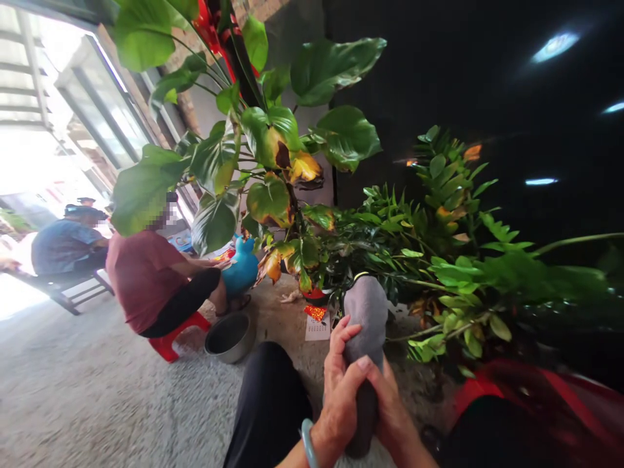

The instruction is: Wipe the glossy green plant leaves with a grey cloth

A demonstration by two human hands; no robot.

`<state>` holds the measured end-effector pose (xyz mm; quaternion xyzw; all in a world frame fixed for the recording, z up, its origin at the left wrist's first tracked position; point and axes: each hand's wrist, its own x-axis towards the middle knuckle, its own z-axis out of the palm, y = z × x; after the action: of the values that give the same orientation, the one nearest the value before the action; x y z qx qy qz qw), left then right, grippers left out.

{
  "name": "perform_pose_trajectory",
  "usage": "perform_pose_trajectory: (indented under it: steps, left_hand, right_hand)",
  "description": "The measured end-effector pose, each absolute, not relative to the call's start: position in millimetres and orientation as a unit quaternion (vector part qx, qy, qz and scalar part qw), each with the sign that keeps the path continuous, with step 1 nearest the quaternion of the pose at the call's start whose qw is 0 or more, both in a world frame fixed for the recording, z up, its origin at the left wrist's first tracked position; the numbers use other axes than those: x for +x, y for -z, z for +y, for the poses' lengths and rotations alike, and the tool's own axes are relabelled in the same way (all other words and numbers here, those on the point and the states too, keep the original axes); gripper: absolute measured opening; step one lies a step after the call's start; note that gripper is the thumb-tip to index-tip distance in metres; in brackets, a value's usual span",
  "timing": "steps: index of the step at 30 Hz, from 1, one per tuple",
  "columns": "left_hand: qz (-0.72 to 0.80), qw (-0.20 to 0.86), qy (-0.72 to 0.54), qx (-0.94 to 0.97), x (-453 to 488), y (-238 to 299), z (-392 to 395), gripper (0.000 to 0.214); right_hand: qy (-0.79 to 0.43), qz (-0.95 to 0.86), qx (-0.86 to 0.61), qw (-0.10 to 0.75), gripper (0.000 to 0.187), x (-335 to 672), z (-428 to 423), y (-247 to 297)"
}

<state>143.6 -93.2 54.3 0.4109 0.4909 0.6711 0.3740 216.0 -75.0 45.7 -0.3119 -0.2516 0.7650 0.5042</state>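
Low in the middle of the view, both my hands are closed around a grey, shoe-shaped thing (365,312) that looks like a cloth shoe. Its rounded end points up and away, with a thin black and yellow edge at the tip. My left hand (337,383), with a pale bangle (308,442) on its wrist, grips the left side, fingers curled on the surface. From the right, my right hand (390,396) wraps the lower part, its thumb close to the left thumb. Most of its fingers are hidden behind the shoe.
Large-leaved plants (270,201) stand ahead, with lower foliage (439,273) to the right. At left, a person in a red shirt (141,279) sits on a red stool (178,335) near a blue toy (241,266). A grey basin (231,338) stands on the concrete floor (121,390).
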Motion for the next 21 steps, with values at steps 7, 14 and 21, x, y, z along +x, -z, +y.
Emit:
perform_pose_trajectory:
  steps: [7,14,21]
  left_hand:
    - [0.511,0.337,-0.623,0.487,136.6,-43.1,-96.2,0.044]
    - [0.448,0.384,-0.651,0.477,121.9,-51.0,-84.0,0.045]
    - [0.589,0.253,-0.685,0.345,76.5,-44.6,-48.7,0.041]
  right_hand:
    - [-0.752,-0.169,-0.396,0.499,0.054,222.6,-68.9,-52.1]
    - [-0.746,-0.187,-0.414,0.487,0.052,230.7,-49.3,-63.9]
    - [-0.593,-0.216,-0.417,0.654,0.046,225.6,37.5,-84.3]
